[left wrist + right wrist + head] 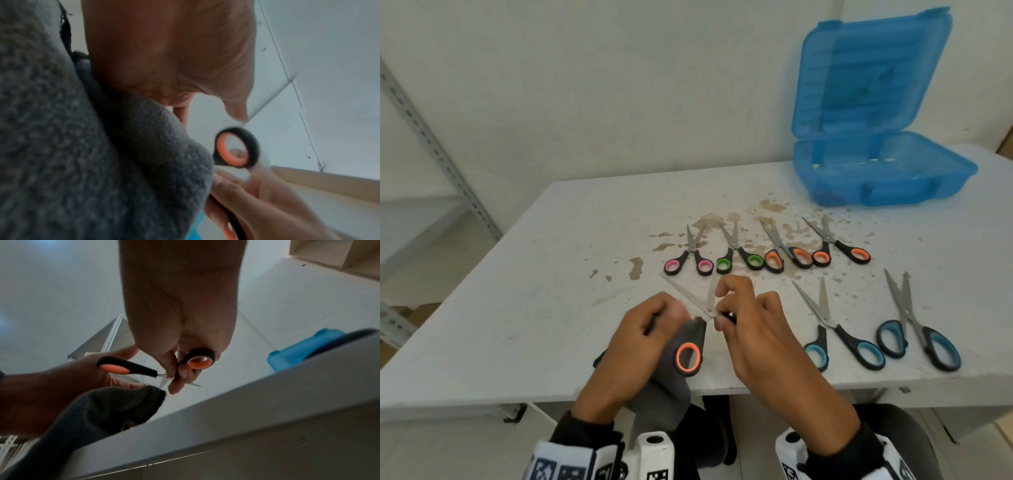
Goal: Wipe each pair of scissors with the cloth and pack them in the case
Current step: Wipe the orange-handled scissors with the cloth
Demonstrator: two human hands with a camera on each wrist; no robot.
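Over the table's near edge, both hands hold an orange-and-black handled pair of scissors point(688, 358), blades spread open and pointing away. My left hand point(650, 329) grips the grey cloth point(671, 394), bunched against one handle. In the right wrist view that handle point(123, 366) lies across the left hand above the cloth point(102, 410). My right hand point(729, 311) pinches the scissors near the pivot, with the ring handle point(200, 361) by its fingers. The blue case point(876, 171) stands open at the far right; nothing shows inside it. The left wrist view shows cloth point(82, 146) and ring point(236, 149).
Several scissors lie on the stained white table point(551, 274): a far row with pink point(690, 263), green point(739, 262) and orange point(822, 253) handles, and two larger blue-handled pairs point(914, 339) at the near right. A metal shelf frame point(431, 144) stands at the left.
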